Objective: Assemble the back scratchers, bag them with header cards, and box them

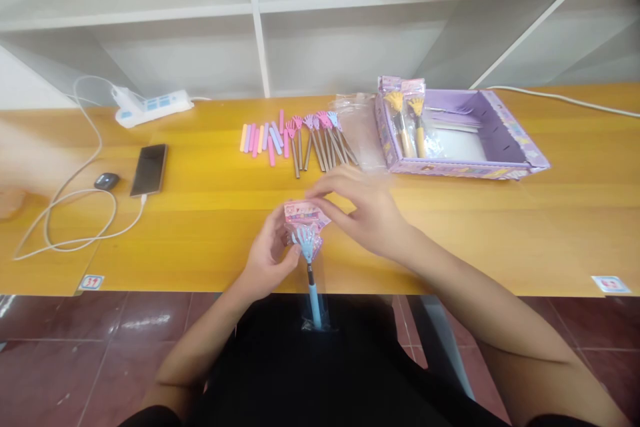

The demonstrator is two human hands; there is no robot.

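My left hand (266, 255) is closed around the side of a clear bag holding a light-blue back scratcher (313, 300). The scratcher's hand-shaped head points up, and its handle hangs past the table edge in front of my black shirt. At the bag's top is a pink printed header card (300, 212). Thumb and fingers of my right hand (365, 210) close on the card's upper right edge, slightly blurred. Beyond my hands lies a row of back scratchers (315, 137) with pink, purple and blue heads and bare metal rods. Loose coloured handles (255, 140) lie left of them.
A purple display box (460, 169) stands at the back right, with bagged yellow back scratchers (405, 123) inside. Clear bags (363, 123) lie beside it. On the left are a phone (149, 170), a cable, a small black object (107, 181) and a power strip (155, 108).
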